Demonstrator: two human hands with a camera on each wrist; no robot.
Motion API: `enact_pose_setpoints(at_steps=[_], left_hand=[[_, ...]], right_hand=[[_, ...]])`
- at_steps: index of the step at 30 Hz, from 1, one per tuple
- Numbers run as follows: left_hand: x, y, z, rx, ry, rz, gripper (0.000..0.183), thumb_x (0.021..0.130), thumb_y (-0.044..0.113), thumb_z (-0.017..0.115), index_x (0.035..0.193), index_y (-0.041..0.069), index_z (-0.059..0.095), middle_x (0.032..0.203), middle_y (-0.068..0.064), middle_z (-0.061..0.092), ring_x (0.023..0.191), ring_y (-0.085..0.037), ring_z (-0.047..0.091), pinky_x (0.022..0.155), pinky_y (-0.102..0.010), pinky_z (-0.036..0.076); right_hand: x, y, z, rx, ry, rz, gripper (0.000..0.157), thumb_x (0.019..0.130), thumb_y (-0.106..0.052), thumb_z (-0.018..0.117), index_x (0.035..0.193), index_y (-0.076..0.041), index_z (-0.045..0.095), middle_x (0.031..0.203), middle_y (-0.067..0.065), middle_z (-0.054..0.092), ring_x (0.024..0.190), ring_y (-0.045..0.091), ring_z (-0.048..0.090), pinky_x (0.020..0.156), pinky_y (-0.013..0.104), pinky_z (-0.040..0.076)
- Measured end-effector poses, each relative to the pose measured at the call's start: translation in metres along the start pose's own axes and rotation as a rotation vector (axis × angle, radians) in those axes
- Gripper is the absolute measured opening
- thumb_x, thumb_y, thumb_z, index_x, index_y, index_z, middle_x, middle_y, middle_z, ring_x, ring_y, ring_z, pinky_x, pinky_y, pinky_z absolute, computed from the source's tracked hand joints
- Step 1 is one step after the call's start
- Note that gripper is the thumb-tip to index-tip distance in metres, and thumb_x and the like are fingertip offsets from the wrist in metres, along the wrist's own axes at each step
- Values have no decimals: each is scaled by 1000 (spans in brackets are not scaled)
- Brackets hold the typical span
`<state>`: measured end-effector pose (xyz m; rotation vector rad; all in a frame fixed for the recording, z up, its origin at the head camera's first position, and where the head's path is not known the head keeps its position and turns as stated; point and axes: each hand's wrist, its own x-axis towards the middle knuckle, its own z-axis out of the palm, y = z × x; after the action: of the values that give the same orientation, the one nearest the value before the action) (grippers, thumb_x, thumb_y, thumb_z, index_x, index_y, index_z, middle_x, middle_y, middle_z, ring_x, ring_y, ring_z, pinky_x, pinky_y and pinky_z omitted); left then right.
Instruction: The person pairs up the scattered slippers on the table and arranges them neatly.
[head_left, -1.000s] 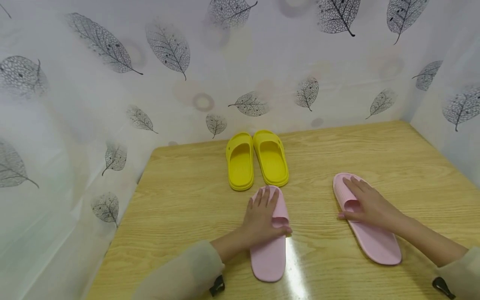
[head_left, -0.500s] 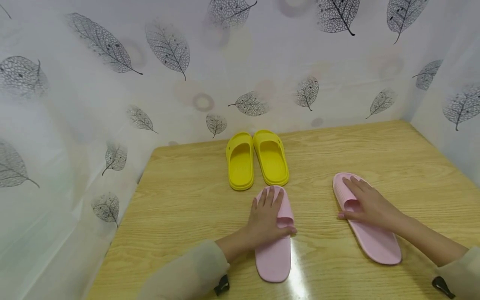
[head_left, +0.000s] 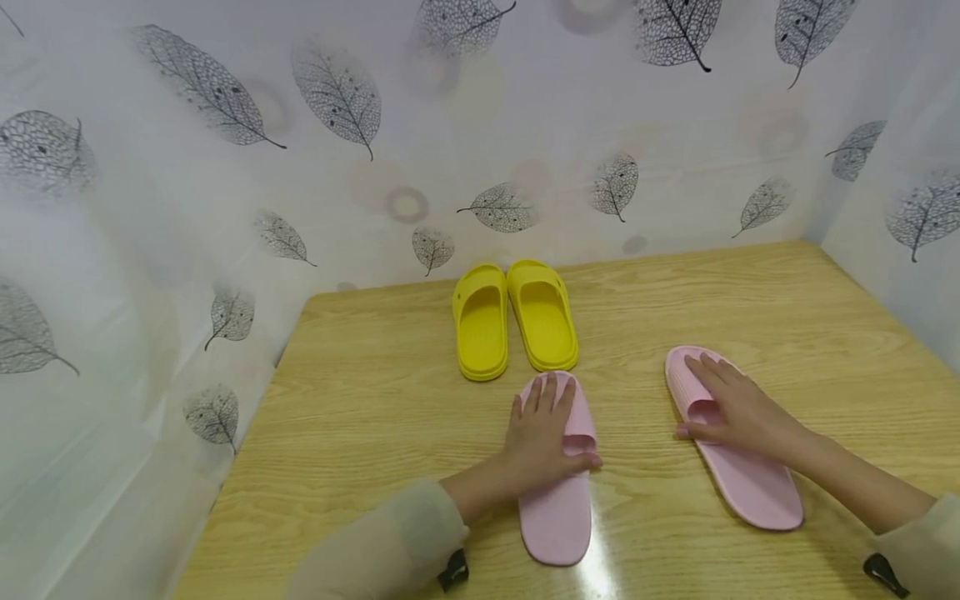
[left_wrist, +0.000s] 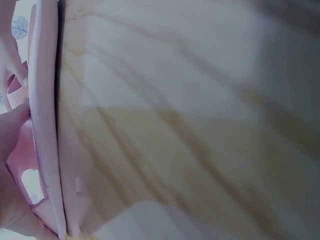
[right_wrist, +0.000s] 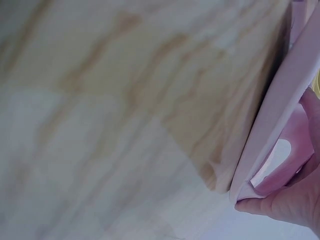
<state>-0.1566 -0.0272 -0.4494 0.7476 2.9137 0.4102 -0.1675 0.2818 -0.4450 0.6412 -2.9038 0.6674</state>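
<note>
Two pink slippers lie on the wooden table. My left hand [head_left: 538,442] rests on the left pink slipper [head_left: 557,525], fingers spread straight over its strap and thumb across its inner edge. The right pink slipper [head_left: 761,492] lies angled, its toe pointing up and left. Over its strap, my right hand [head_left: 742,412] lies with extended fingers, the thumb reaching past the inner edge. In the left wrist view, the slipper's sole edge [left_wrist: 46,125] runs down beside the hand. A fingertip touches the toe end of the slipper [right_wrist: 275,115] in the right wrist view.
A pair of yellow slippers, one on the left [head_left: 482,333] and one on the right [head_left: 543,325], stands side by side at the back of the table [head_left: 360,417]. Their heels are close to the left pink slipper's toe. A leaf-patterned white sheet [head_left: 562,108] surrounds the table.
My left hand has slid the left pink slipper to the right, closer to the other pink one. The right hand and its slipper have stayed in place, as have the yellow slippers.
</note>
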Motion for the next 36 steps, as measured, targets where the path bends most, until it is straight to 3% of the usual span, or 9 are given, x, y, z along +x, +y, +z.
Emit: enact_pose_setpoints(at_steps=[36], left_hand=[[16, 22, 7, 50, -16, -18, 113, 72, 77, 55, 154, 18, 5, 159, -12, 8, 146, -27, 6, 112, -58, 16]], right_hand=[[2, -2, 1, 5, -7, -22, 100, 69, -40, 81, 142, 8, 31, 139, 41, 30, 123, 63, 29, 95, 73, 25]])
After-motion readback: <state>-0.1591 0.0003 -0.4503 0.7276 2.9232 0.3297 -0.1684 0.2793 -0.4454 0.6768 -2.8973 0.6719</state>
